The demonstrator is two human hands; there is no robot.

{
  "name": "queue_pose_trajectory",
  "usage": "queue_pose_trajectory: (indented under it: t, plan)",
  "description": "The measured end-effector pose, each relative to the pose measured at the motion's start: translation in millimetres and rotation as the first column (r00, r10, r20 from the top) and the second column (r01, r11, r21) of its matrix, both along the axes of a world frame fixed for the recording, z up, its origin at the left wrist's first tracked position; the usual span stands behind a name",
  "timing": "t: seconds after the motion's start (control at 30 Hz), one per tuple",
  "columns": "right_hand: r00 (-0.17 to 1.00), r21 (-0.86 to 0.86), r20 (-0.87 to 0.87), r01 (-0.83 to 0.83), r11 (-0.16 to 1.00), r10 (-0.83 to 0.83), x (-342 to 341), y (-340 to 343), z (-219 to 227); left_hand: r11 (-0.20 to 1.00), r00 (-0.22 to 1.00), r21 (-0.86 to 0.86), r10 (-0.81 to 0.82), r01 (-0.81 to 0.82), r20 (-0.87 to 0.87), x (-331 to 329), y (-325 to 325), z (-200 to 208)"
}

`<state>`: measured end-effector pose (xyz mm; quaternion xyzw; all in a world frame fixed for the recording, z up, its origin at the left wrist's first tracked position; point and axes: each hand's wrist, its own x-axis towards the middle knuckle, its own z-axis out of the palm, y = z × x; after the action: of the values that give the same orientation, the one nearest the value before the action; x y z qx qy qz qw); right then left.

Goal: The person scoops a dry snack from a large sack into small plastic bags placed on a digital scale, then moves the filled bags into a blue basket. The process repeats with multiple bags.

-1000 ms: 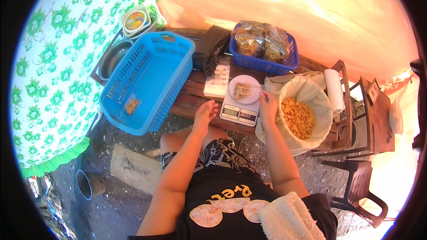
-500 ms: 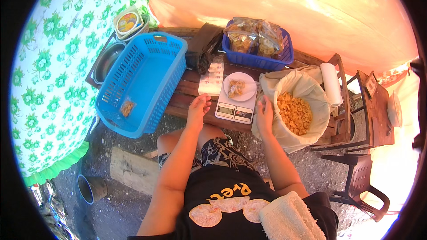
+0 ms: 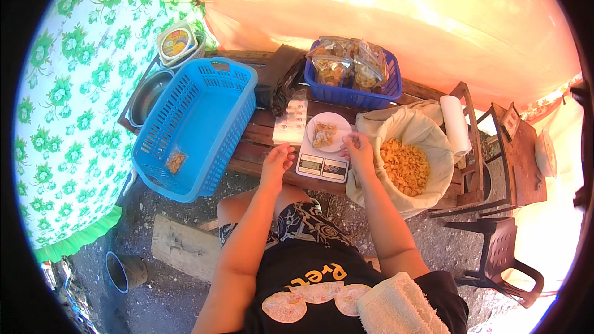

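A white kitchen scale (image 3: 321,168) stands on the slatted wooden table (image 3: 250,142). On its round plate lies a small clear plastic bag of chips (image 3: 323,135). My right hand (image 3: 359,154) is at the plate's right edge, its thumb and fingers drawn together by the bag's clear end; the exact contact is hard to make out. To the left of the scale hovers my left hand (image 3: 276,164), fingers loosely bent and apart, nothing visible in them. Beside it lies a stack of printed plastic sheets or bags (image 3: 289,125). A cloth-lined container (image 3: 436,176) holds loose golden chips (image 3: 405,164) on the right.
A large light-blue basket (image 3: 229,130) at left holds one small filled bag (image 3: 176,161). Behind the scale, a dark-blue basket (image 3: 352,96) holds several filled bags. A black plastic bag (image 3: 283,77), a white roll (image 3: 455,125), a metal bowl (image 3: 150,96) and a brown chair (image 3: 497,253) surround the workspace.
My right hand has moved up and inward to the plate's edge, its fingers drawing together by the bag. My left hand has stayed left of the scale. The view has shifted slightly.
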<state>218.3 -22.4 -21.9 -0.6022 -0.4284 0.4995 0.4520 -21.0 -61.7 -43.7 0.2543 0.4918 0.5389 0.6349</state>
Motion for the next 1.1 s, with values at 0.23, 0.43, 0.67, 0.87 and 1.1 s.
queue_pose_trajectory:
  t: [0.23,0.43,0.67,0.87,1.1]
  plan:
    - [0.623,0.042,0.711,-0.498,0.866,0.324,2,-4,82,0.989,0.99,0.114,-0.085,0.098,-0.117,3,6,21]
    - [0.286,-0.057,0.84,-0.798,0.6,0.46,-5,-30,166,0.842,0.885,0.273,-0.45,0.466,-0.122,24,-1,44]
    - [0.395,0.059,0.768,-0.827,0.559,0.503,2,-52,197,0.685,0.626,0.425,-0.722,0.591,0.293,28,-34,61]
    - [0.451,0.058,0.763,-0.761,0.646,0.463,-1,-69,205,0.746,0.819,0.391,-0.572,0.538,-0.035,28,-55,94]
    - [0.79,0.305,0.479,-0.559,0.771,0.383,-3,-85,210,0.823,0.867,0.34,-0.496,0.454,0.041,19,-63,122]
